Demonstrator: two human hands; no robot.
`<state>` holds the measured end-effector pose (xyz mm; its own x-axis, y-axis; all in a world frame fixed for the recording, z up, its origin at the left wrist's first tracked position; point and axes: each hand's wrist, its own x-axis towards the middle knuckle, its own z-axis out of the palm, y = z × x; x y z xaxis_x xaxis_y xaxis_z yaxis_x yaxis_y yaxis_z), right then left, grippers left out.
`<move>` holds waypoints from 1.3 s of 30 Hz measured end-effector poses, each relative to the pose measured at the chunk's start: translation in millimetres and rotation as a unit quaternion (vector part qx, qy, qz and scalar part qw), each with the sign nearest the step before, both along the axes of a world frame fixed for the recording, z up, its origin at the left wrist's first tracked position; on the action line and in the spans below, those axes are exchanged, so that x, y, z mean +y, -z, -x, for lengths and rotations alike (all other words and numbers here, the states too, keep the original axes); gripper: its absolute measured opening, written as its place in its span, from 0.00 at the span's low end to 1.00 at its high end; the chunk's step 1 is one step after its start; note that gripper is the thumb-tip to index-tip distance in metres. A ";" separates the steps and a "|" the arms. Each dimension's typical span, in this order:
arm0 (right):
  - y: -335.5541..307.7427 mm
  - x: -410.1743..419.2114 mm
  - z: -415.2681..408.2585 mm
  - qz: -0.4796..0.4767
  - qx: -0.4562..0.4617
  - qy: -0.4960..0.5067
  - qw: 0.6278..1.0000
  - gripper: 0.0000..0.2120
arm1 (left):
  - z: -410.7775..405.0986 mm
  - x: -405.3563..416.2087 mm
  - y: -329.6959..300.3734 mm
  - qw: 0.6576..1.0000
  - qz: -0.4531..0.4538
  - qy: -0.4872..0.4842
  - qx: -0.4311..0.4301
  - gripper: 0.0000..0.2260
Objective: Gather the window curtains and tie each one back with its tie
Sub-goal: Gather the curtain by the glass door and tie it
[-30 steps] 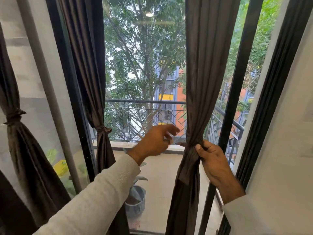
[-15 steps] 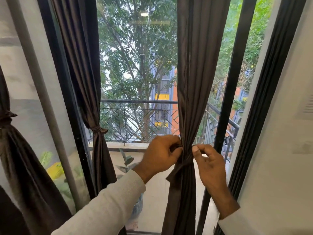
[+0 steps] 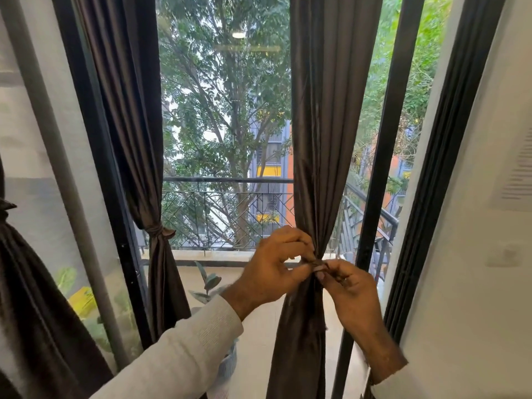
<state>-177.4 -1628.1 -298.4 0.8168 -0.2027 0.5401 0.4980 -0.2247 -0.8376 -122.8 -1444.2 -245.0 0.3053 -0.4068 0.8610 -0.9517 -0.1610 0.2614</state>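
A dark brown curtain (image 3: 319,139) hangs right of centre, gathered narrow at waist height. Its tie (image 3: 315,262) wraps the gathered part, and both hands pinch the tie's ends in front of the fabric. My left hand (image 3: 270,272) grips from the left, my right hand (image 3: 349,292) from the right, fingertips almost touching. Left of it, a second curtain (image 3: 129,125) is bound by its knotted tie (image 3: 158,231). At the far left edge a third curtain (image 3: 34,298) is cinched too, its tie (image 3: 4,208) half out of frame.
Black window frame posts (image 3: 383,168) stand just right of the held curtain, and another post (image 3: 95,168) behind the middle curtain. A white wall (image 3: 475,254) closes the right side. Outside are a balcony railing (image 3: 227,208), a potted plant (image 3: 207,283) and trees.
My left hand came in from the left to the gathered curtain. Both hands now meet at its front, pinching the tie ends, where earlier my right hand alone held the bunch.
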 end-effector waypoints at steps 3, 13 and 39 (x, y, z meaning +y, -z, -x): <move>3.3 5.2 2.0 0.029 -0.018 0.001 0.999 0.18 | 2.2 -1.8 -3.8 1.000 -0.005 0.024 0.014 0.06; 13.9 8.3 0.9 -0.059 -0.051 -0.015 0.997 0.15 | -8.0 -13.4 -18.6 0.993 0.054 -0.038 0.102 0.03; -38.2 -0.9 9.2 -0.015 -0.092 0.109 0.990 0.11 | -0.1 -25.3 -52.3 0.978 -0.192 -0.034 0.068 0.23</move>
